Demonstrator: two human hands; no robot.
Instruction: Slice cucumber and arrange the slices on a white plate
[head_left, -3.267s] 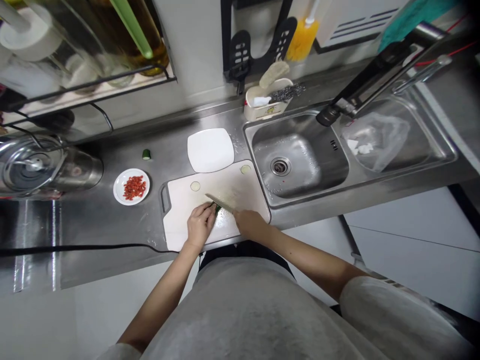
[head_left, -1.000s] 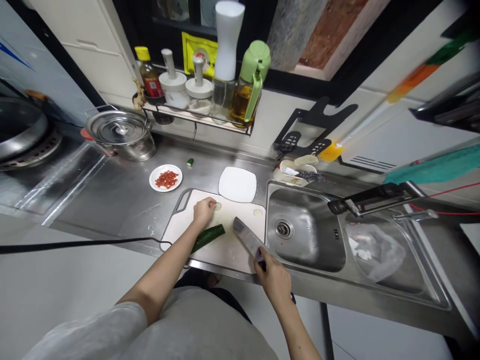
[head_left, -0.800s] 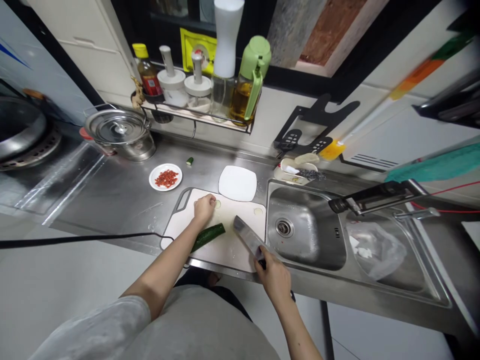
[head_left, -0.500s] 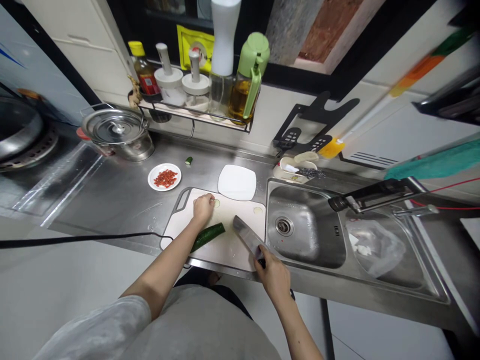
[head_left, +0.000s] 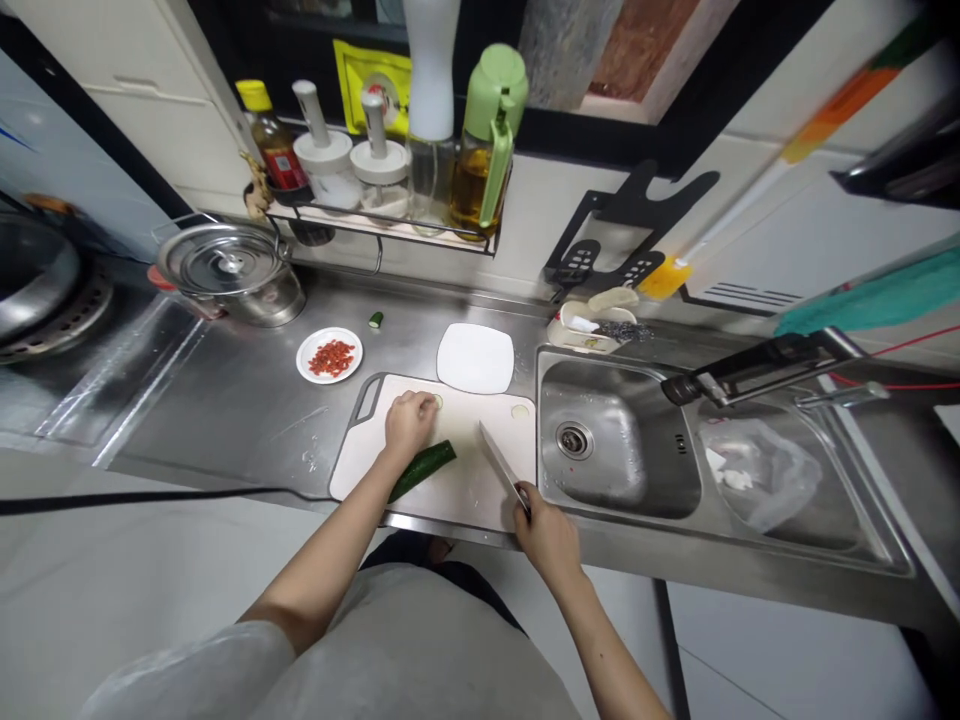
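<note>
On the white cutting board [head_left: 465, 500] lies a cut length of dark green cucumber [head_left: 424, 468], partly behind my left forearm. My left hand [head_left: 409, 425] is above it, with fingers curled together at a thin pale cucumber slice [head_left: 438, 402] on the board; the fingertips seem to pinch its edge. A second cucumber slice [head_left: 520, 411] rests near the board's far right corner. My right hand [head_left: 549, 535] is closed around the handle of a kitchen knife [head_left: 500, 455] at the board's right side. Its blade points away from me, apart from the cucumber.
Beyond the board are a white square plate [head_left: 475, 358], a round plate [head_left: 301, 357] of chopped red pieces and a cucumber end [head_left: 376, 320]. A sink [head_left: 622, 500] adjoins on the right. A lidded steel pot [head_left: 274, 300] stands left, and a condiment rack [head_left: 442, 238] hangs behind.
The knife has rolled in my right hand, so less of its blade face shows. My left hand stays by the slice with its fingers slightly shifted. The whole view has moved a little.
</note>
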